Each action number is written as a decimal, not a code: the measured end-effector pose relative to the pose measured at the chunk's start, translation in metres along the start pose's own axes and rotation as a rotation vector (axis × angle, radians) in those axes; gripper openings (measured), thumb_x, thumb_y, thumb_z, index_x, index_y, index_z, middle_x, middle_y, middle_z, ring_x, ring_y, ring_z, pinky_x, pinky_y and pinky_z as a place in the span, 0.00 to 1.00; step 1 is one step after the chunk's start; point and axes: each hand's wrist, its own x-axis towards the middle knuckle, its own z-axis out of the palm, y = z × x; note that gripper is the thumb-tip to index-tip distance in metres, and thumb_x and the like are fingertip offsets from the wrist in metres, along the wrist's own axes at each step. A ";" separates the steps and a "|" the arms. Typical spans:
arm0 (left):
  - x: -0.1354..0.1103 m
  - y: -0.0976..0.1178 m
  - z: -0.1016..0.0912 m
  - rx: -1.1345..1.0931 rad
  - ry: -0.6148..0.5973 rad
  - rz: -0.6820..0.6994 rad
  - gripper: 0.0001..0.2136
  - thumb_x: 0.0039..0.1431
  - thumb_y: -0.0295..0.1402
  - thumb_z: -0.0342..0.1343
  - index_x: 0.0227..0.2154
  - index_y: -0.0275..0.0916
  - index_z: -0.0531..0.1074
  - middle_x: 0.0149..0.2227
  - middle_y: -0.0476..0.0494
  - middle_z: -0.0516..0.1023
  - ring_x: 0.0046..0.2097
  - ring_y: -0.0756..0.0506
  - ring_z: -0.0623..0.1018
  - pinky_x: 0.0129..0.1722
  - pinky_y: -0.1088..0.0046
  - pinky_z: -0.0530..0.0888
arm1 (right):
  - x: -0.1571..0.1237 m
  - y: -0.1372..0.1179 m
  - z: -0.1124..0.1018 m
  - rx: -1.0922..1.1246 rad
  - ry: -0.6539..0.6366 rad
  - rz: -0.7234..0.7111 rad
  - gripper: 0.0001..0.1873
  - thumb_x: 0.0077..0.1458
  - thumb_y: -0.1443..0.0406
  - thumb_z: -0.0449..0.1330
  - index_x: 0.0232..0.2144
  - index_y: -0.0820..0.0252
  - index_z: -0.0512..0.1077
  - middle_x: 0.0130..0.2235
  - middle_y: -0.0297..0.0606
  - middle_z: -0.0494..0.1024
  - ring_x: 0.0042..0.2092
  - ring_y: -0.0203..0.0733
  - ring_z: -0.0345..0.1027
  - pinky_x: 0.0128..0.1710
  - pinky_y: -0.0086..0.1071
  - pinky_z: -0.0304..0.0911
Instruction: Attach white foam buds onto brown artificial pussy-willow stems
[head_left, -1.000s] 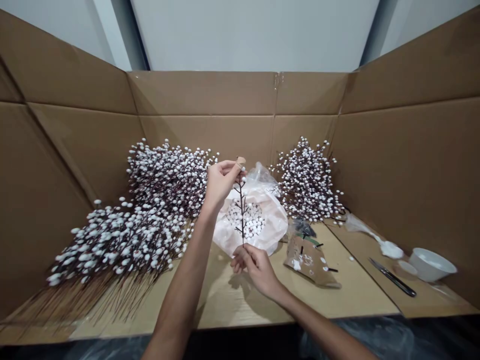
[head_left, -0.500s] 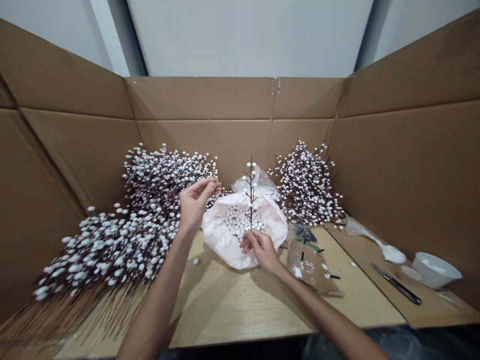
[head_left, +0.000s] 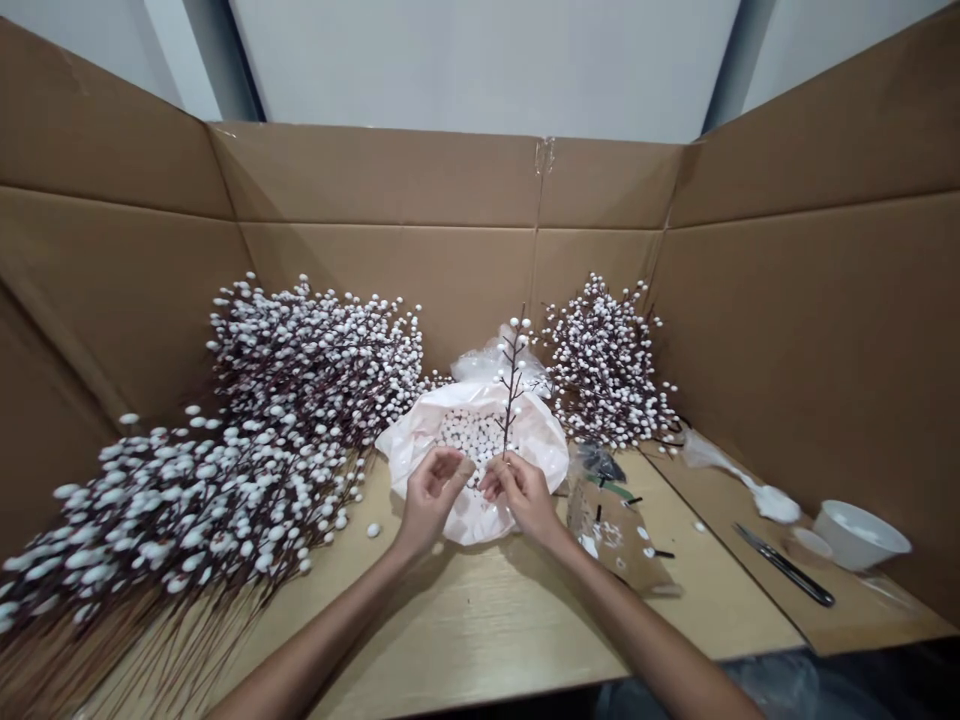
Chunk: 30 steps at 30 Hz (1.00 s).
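Upright in my right hand (head_left: 523, 497) stands a dark twig (head_left: 512, 385) with white berries, its stem pinched between thumb and fingers. My left hand (head_left: 435, 495) is just to the left, fingers curled and tips brought together; whatever they may hold is too small to make out. Both hands are over the near rim of a white plastic bag (head_left: 409, 425). Loose white berries (head_left: 469, 432) lie inside that bag. The twig carries berries near its top, while its lower side stems look bare.
Berry branches (head_left: 322, 360) are heaped along the left, with another bunch (head_left: 604, 365) at the back right. A taped brown packet (head_left: 626, 540) lies right of the bag. Farther right are a utility knife (head_left: 784, 565), a white bowl (head_left: 862, 535) and a plastic bag of white material (head_left: 772, 503). Cardboard walls surround the table.
My left hand has come down from beside the twig's upper part to the bag's near rim, close to my right hand. The twig leans slightly more to the right.
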 end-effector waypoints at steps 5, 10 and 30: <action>-0.022 -0.017 0.012 0.050 -0.166 -0.093 0.10 0.52 0.40 0.58 0.29 0.38 0.68 0.28 0.49 0.71 0.32 0.48 0.72 0.32 0.76 0.69 | -0.002 -0.003 -0.004 -0.051 0.018 -0.006 0.19 0.55 0.50 0.52 0.24 0.58 0.64 0.23 0.32 0.68 0.27 0.36 0.64 0.26 0.28 0.59; -0.026 -0.015 0.013 0.109 -0.193 -0.055 0.08 0.53 0.37 0.58 0.31 0.37 0.70 0.31 0.47 0.74 0.35 0.47 0.74 0.35 0.75 0.70 | -0.005 -0.010 -0.006 -0.027 0.007 0.007 0.20 0.53 0.50 0.55 0.23 0.60 0.69 0.26 0.36 0.72 0.31 0.39 0.65 0.31 0.30 0.59; -0.034 -0.011 0.011 0.022 -0.219 -0.179 0.15 0.43 0.43 0.63 0.28 0.35 0.77 0.27 0.42 0.81 0.30 0.43 0.78 0.30 0.71 0.74 | -0.009 -0.007 -0.006 0.180 -0.281 0.203 0.26 0.44 0.45 0.60 0.31 0.62 0.77 0.21 0.31 0.70 0.23 0.32 0.60 0.24 0.27 0.56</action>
